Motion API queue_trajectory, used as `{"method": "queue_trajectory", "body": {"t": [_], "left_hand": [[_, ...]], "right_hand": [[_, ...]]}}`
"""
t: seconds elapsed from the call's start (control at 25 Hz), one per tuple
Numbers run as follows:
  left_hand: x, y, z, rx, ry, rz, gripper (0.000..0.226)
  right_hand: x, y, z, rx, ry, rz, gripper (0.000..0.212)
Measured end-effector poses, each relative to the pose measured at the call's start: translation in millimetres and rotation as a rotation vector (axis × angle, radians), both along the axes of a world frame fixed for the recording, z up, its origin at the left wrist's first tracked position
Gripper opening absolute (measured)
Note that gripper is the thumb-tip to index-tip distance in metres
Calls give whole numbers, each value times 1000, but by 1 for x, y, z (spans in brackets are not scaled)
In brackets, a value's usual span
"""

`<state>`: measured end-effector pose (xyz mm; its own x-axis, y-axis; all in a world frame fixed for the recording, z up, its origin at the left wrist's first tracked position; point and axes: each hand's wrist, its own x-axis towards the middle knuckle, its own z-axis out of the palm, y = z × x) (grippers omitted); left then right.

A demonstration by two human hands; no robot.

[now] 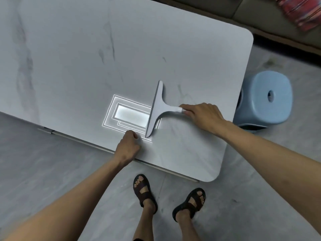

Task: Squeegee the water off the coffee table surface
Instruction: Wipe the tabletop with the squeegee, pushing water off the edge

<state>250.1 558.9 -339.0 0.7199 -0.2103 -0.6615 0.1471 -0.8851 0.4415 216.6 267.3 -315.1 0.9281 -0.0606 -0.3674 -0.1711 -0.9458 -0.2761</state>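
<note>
A pale grey T-shaped squeegee point(159, 106) lies with its blade on the white marble-patterned coffee table point(86, 58), near the table's front edge. My right hand point(203, 115) grips the squeegee's handle from the right. The blade runs roughly front to back, just right of a bright rectangular reflection of a ceiling light point(130, 116). My left hand point(127, 146) rests as a loose fist on the table's front edge, just left of the blade's near end. Faint streaks show on the surface to the right of the blade.
A light blue plastic stool point(267, 100) stands on the floor off the table's right edge. A sofa point(251, 16) with red patterned cloth point(300, 13) runs behind. My sandalled feet point(166, 200) stand on the grey tiled floor in front of the table.
</note>
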Motion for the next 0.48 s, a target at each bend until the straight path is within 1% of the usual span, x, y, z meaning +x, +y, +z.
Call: {"method": "queue_trajectory", "body": {"t": [0.08,0.16,0.24,0.36,0.48], "left_hand": [[-10,-23,-5,-4,-4,-125,13],[-21,-44,-11,34,-13,-277,13],[-36,-65,-18,76,13,-372,18],[-60,-90,-17,97,83,-437,26],[-79,-104,-11,123,93,-477,30]], "right_hand": [[-36,-40,4,-54,16,-131,28],[-77,-70,9,-107,26,-237,29],[-125,-95,19,-143,52,-369,33],[-195,-110,31,-178,107,-537,35],[-256,-110,45,-241,173,-561,36]]}}
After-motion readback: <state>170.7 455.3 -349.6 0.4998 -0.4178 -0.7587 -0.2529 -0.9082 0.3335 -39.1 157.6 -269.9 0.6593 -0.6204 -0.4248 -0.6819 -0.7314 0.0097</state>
